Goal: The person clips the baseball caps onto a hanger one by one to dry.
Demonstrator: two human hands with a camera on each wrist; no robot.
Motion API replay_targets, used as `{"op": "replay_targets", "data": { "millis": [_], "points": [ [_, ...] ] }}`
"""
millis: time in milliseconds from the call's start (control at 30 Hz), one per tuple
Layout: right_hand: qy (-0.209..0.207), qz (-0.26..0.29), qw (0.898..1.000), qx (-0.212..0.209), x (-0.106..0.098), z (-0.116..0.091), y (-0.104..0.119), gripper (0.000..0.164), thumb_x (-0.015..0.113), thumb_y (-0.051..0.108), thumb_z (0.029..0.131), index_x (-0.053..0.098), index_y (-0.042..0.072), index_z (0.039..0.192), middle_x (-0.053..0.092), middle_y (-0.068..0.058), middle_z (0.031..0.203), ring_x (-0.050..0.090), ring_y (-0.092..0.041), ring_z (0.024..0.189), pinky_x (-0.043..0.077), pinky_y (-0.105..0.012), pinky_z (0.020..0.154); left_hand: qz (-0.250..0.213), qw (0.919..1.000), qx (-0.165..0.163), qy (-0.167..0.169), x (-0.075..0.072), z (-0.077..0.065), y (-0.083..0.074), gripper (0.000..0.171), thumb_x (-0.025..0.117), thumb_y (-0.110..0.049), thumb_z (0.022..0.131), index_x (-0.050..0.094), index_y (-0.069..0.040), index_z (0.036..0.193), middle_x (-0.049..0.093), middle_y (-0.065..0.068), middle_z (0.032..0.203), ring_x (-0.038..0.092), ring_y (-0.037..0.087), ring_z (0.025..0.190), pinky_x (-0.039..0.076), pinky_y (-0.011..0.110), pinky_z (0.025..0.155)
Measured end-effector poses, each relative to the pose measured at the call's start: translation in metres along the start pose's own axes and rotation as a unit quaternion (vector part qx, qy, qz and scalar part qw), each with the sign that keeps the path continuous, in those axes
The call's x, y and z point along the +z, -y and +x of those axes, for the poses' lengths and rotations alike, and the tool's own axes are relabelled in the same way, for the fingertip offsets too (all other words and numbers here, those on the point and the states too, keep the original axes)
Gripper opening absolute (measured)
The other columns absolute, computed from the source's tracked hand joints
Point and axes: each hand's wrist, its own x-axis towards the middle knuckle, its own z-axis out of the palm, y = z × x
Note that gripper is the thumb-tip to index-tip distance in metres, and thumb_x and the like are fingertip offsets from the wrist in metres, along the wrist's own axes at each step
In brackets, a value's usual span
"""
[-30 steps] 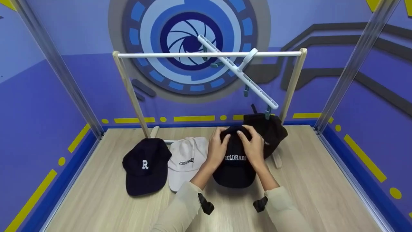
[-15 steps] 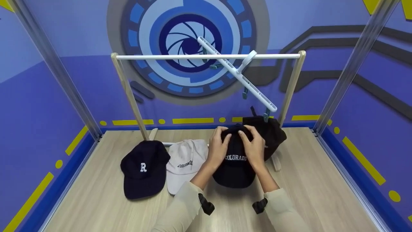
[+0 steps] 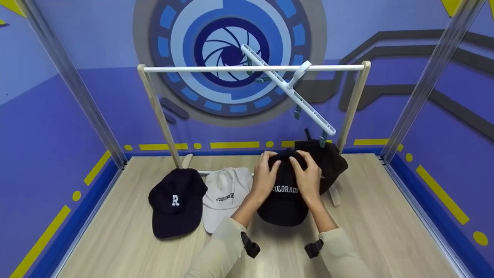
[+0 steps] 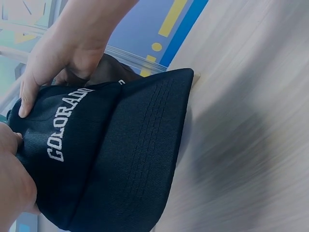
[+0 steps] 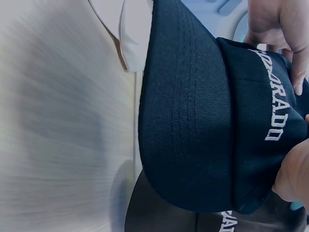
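Observation:
Both hands hold a black baseball cap point(image 3: 283, 210) with white COLORADO lettering, its brim toward me. The left hand point(image 3: 264, 175) grips the crown's left side, thumb on top; the right hand point(image 3: 308, 177) grips the right side the same way. In the left wrist view the cap point(image 4: 130, 140) is raised above the table, with a shadow below. Behind it a dark brown cap point(image 3: 334, 166) hangs from a green clip point(image 3: 322, 141) of a white hanger point(image 3: 289, 90). The fingers on the crown's far side are hidden.
A navy cap point(image 3: 175, 214) with an R and a beige cap point(image 3: 227, 185) lie on the wooden table point(image 3: 386, 231) at the left. The hanger hooks over the white bar point(image 3: 212, 69) of a wooden-legged rack. Purple panel walls point(image 3: 46, 135) surround the table.
Both hands keep their hold on the black cap, which stays almost in place. The head view shifts slightly; the caps on the table and the hanger stay put.

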Motion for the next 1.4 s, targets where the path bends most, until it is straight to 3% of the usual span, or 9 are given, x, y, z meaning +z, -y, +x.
{"op": "replay_targets", "data": {
  "millis": [167, 600, 800, 1033, 1233, 1400],
  "points": [
    [-0.001, 0.003, 1.0, 0.002, -0.003, -0.002, -0.002, 0.025, 0.067, 0.031, 0.087, 0.067, 0.02, 0.109, 0.068, 0.006, 0.106, 0.061, -0.01, 0.101, 0.045, -0.027, 0.088, 0.004, 1.0, 0.001, 0.001, 0.004, -0.002, 0.0, 0.018, 0.061, -0.013, 0.092, 0.057, -0.009, 0.11, 0.059, 0.004, 0.108, 0.057, 0.016, 0.107, 0.045, 0.03, 0.093],
    [-0.007, 0.018, 1.0, -0.004, 0.0, 0.014, 0.009, 0.024, 0.067, 0.031, 0.088, 0.067, 0.021, 0.109, 0.068, 0.006, 0.106, 0.061, -0.01, 0.1, 0.045, -0.026, 0.086, 0.003, 0.9995, 0.03, -0.005, -0.002, 0.017, -0.007, 0.021, 0.06, -0.013, 0.092, 0.058, -0.005, 0.112, 0.059, 0.005, 0.107, 0.058, 0.017, 0.105, 0.045, 0.03, 0.093],
    [-0.017, 0.018, 1.0, 0.006, -0.004, 0.017, 0.01, 0.023, 0.067, 0.031, 0.088, 0.067, 0.021, 0.108, 0.068, 0.006, 0.105, 0.061, -0.01, 0.1, 0.044, -0.025, 0.086, 0.024, 0.9989, 0.036, 0.019, -0.001, 0.024, -0.011, 0.023, 0.06, -0.014, 0.093, 0.058, -0.005, 0.114, 0.059, 0.004, 0.109, 0.058, 0.017, 0.105, 0.047, 0.031, 0.09],
    [-0.021, 0.028, 0.999, 0.014, -0.01, 0.023, 0.012, 0.023, 0.067, 0.032, 0.088, 0.067, 0.019, 0.106, 0.067, 0.005, 0.104, 0.06, -0.009, 0.097, 0.044, -0.024, 0.083, 0.04, 0.9976, 0.047, 0.032, 0.001, 0.034, -0.017, 0.02, 0.059, -0.018, 0.094, 0.057, -0.012, 0.113, 0.059, 0.001, 0.11, 0.057, 0.013, 0.106, 0.046, 0.026, 0.09],
    [-0.02, 0.03, 0.999, 0.03, -0.012, 0.026, 0.014, 0.025, 0.067, 0.033, 0.088, 0.065, 0.014, 0.104, 0.067, 0.002, 0.1, 0.06, -0.011, 0.094, 0.044, -0.023, 0.081, 0.059, 0.9948, 0.076, 0.035, 0.0, 0.042, -0.022, 0.018, 0.059, -0.018, 0.093, 0.059, -0.013, 0.11, 0.059, 0.0, 0.106, 0.058, 0.013, 0.102, 0.047, 0.026, 0.088],
    [0.008, 0.035, 0.998, 0.051, -0.016, 0.027, 0.017, 0.032, 0.064, 0.035, 0.089, 0.061, 0.013, 0.112, 0.065, -0.001, 0.105, 0.059, -0.011, 0.096, 0.044, -0.026, 0.083, 0.087, 0.9906, 0.097, 0.041, -0.003, 0.046, -0.025, 0.017, 0.058, -0.02, 0.094, 0.06, -0.013, 0.11, 0.059, 0.0, 0.104, 0.059, 0.013, 0.1, 0.047, 0.027, 0.086]
  ]
}}
